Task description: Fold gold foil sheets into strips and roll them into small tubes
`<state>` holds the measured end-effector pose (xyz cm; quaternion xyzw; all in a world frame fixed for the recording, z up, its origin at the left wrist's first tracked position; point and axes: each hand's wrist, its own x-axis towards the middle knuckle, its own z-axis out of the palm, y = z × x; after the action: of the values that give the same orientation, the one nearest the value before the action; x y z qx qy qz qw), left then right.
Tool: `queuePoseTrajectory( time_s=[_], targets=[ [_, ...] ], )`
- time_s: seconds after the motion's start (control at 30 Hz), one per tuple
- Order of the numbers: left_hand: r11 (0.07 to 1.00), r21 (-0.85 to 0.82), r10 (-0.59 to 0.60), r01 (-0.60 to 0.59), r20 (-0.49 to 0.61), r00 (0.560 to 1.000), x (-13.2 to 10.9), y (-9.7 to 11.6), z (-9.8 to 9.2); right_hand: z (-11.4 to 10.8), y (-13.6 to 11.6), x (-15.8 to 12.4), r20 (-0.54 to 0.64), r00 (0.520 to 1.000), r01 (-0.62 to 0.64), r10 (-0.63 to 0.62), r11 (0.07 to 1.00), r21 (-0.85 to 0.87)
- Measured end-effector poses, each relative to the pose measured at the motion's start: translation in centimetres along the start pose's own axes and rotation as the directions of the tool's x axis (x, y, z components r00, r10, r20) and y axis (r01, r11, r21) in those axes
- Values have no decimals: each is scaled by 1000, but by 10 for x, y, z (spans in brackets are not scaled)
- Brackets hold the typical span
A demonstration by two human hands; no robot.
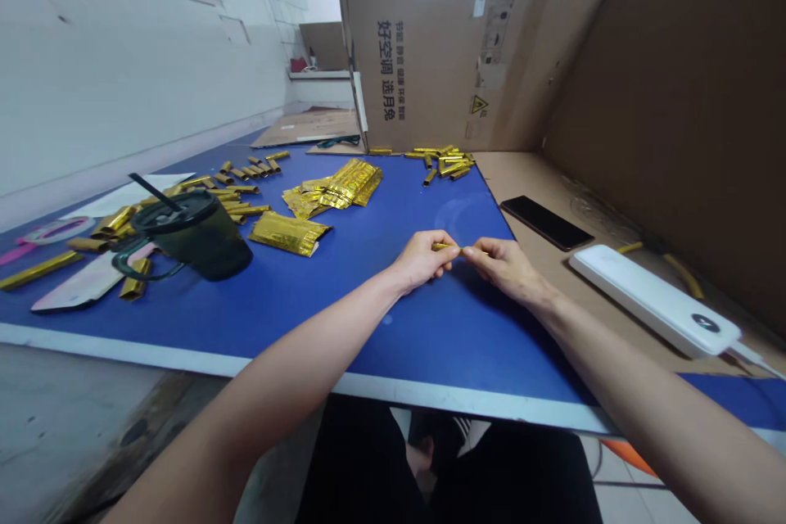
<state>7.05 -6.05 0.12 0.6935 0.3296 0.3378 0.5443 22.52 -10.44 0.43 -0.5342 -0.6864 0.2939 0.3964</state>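
Over the blue tabletop (pixel 393 344), my left hand (pixel 425 258) and my right hand (pixel 507 266) meet with fingertips nearly touching. Between them is a thin strip of gold foil (pixel 443 246), pinched at both ends and largely covered by my fingers. To the left of my hands lies a flat gold foil packet (pixel 290 232). Behind it rests a pile of crinkled gold foil packets (pixel 353 182). Small rolled gold tubes (pixel 451 162) are heaped farther back, against the cardboard.
A dark lidded mug with a straw (pixel 205 233) stands at the left among more gold tubes (pixel 246 190) and a pale phone (pixel 92 282). At right, a black phone (pixel 546 221) and white power bank (pixel 657 299) lie on cardboard. A large cardboard box (pixel 448 41) walls the back.
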Motion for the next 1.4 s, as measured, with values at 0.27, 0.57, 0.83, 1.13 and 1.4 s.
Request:
queuePoseTrajectory(
  time_s=[0.27,0.57,0.83,1.13,1.4],
  targets=[
    [982,-170,-99,84,-83,992,5,-1,-1,3,2,-1,-45,997,63,-67,993,-96],
    [980,-199,-53,28,-121,991,5,0,1,1,3,2,-7,996,-87,88,993,85],
    [977,-203,-78,71,-26,997,1,-1,4,2,0,-1,103,994,-26,23,999,33],
    [953,-267,-135,147,63,989,3,7,-5,1,-2,-1,163,984,-91,67,985,144],
    [930,-319,-154,182,111,982,2,11,-9,-1,-7,-1,148,987,-85,56,977,196]
  ],
)
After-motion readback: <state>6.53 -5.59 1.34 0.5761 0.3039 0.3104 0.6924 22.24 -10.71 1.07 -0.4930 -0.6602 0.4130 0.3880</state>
